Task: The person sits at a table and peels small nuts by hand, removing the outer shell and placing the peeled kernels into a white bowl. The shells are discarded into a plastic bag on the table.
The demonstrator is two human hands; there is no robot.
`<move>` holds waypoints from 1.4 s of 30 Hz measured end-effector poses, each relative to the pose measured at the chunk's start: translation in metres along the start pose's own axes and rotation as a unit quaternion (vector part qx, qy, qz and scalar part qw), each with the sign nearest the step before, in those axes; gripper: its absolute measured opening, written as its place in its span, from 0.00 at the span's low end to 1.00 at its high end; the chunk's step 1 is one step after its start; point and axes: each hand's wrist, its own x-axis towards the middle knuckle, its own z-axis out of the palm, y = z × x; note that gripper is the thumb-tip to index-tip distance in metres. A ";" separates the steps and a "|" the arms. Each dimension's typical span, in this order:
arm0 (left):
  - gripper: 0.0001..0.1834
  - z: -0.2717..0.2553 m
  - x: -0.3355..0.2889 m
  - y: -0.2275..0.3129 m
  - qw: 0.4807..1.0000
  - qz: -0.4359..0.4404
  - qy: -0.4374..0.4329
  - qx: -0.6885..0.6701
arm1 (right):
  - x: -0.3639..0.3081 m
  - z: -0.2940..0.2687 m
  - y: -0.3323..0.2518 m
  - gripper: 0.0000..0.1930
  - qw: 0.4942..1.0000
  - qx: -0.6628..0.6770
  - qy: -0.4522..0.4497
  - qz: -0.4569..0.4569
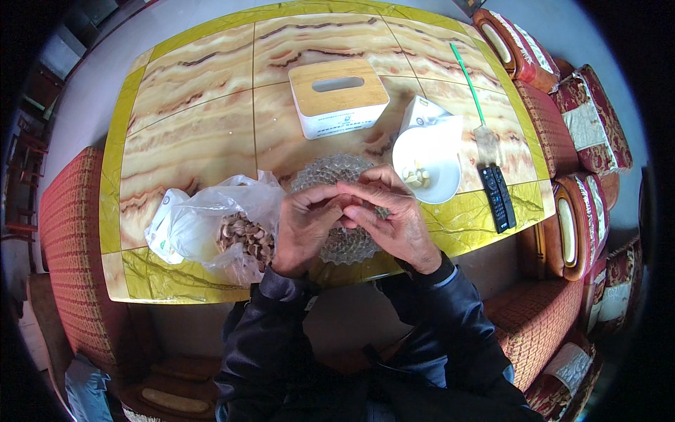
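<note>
My left hand (307, 224) and my right hand (391, 218) meet over a textured glass bowl (344, 247), fingertips closed in a pinch. Whatever small thing lies between them is hidden by the fingers. Beside my left hand, a clear plastic bag (200, 224) lies open, with brownish unpeeled garlic cloves (246, 238) showing in its mouth. To the right of my right hand stands a white bowl (444, 184) with several pale peeled garlic cloves (416, 176) at its bottom. My hands cover part of the glass bowl's inside.
Behind the glass bowl is a tissue box (339, 88) with a wooden lid. A white carton (422, 112) stands behind the white bowl. At the right lie a green-handled fly swatter (478, 105) and black remote controls (496, 199). Red patterned sofas (81, 232) flank the marble-patterned table (190, 91).
</note>
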 end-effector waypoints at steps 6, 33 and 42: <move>0.13 -0.003 -0.006 0.009 0.994 -0.111 0.009 -0.023 | -0.003 0.002 0.018 0.12 0.998 0.051 0.004 0.039; 0.43 -0.006 -0.010 0.018 0.975 -0.143 -0.031 -0.165 | -0.001 -0.001 0.006 0.12 0.991 -0.112 0.054 -0.051; 0.41 -0.002 -0.011 0.014 0.986 -0.138 -0.017 -0.092 | 0.000 0.000 0.009 0.11 0.976 -0.192 0.039 -0.097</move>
